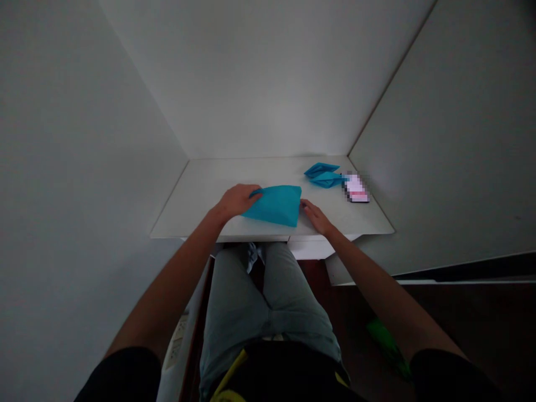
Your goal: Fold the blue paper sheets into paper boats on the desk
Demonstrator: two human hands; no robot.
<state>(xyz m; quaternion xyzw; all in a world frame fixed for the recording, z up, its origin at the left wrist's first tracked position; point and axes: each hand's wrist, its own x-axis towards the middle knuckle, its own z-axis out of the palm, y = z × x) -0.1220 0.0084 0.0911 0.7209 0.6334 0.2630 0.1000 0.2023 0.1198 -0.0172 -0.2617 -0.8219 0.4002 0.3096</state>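
Observation:
A sheet of blue paper, which looks folded, lies on the white table in front of me. My left hand grips its left end, with the thumb on top and some fingers hidden behind the edge. At the paper's right edge is my right hand, its fingers stretched out and close together. The fingertips are at or just beside the edge; whether they touch it I cannot tell. Two folded blue paper shapes, pointed like little boats, sit farther back on the right: a rear one and a front one.
A phone with a lit, blurred screen lies right of the folded shapes. The white table is bounded by walls at the back and sides. Below its front edge is a drawer front. Something green is on the dark floor.

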